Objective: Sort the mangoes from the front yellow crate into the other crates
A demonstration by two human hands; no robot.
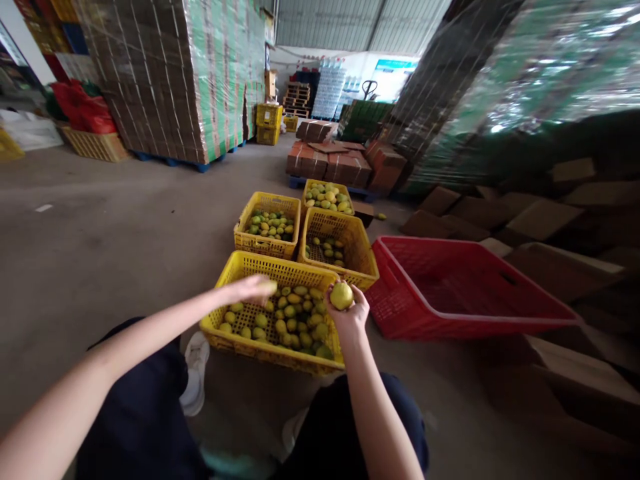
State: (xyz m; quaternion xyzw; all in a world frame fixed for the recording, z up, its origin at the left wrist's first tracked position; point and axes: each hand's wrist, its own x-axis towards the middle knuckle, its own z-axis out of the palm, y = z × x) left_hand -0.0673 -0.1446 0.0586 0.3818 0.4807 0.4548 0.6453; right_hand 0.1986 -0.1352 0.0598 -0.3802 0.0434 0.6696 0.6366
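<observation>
My right hand (349, 308) is closed from below round a yellow-green lemon (341, 295), over the right rim of the nearest yellow crate (227, 277). My left hand (253, 289), smeared by motion, is above the left part of that crate. A yellow fruit, seemingly another lemon (271, 287), shows at its fingertips. Several green and yellow lemons (293, 325) lie loose in the crate below, mostly towards its right side. Part of the crate's slotted floor shows between them.
Beyond stand a left yellow crate (267, 248), a right yellow crate (360, 250) and a back yellow crate (307, 190), all holding fruit. A red crate (415, 300) stands at right beside cardboard pieces (540, 220). Wrapped pallet stacks (150, 80) and flattened cartons (330, 163) stand behind.
</observation>
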